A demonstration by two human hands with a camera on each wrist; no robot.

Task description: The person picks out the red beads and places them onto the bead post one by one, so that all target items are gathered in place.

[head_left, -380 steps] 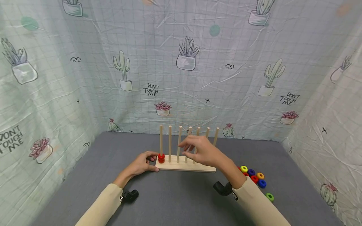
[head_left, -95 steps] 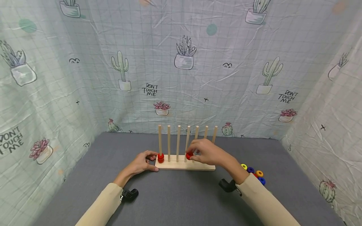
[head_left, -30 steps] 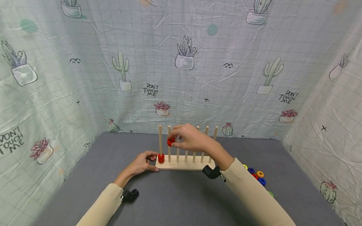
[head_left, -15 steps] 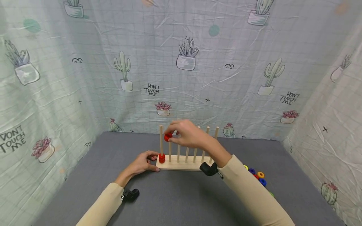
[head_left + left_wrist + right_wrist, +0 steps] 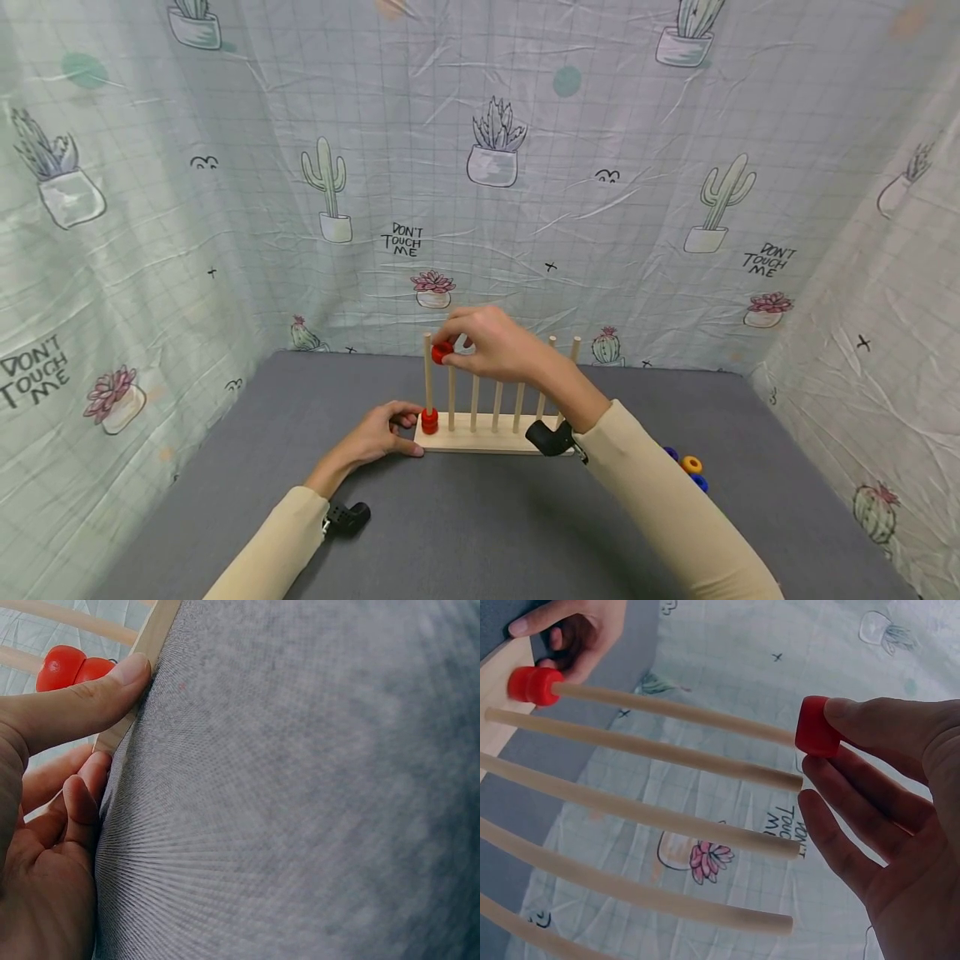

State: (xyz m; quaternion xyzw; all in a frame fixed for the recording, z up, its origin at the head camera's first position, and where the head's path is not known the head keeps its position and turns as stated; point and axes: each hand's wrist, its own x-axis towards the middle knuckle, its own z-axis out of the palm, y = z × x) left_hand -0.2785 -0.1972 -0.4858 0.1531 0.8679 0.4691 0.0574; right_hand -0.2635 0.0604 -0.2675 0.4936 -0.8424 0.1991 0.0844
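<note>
My right hand point(image 5: 491, 343) pinches a red ring point(image 5: 442, 353) between thumb and fingers, up by the tip of the leftmost peg point(image 5: 428, 387). In the right wrist view this held red ring point(image 5: 817, 727) overlaps that peg's end, and the other fingers spread below it. Red rings point(image 5: 429, 422) sit stacked at the foot of the same peg. My left hand point(image 5: 380, 432) holds the left end of the wooden peg rack point(image 5: 487, 445), its thumb point(image 5: 112, 686) on the front edge and its other fingers round the end.
Several more bare pegs point(image 5: 474, 408) stand in a row to the right. Beyond my right forearm lie loose rings on the grey table, among them an orange ring point(image 5: 692, 465) and a blue ring point(image 5: 700, 482). A cactus-print cloth point(image 5: 375, 308) hangs behind.
My right hand, empty in the oldest frame, has since brought a red ring to the rack. Over the last second it rises and shifts left toward the leftmost peg's top. My left hand stays put.
</note>
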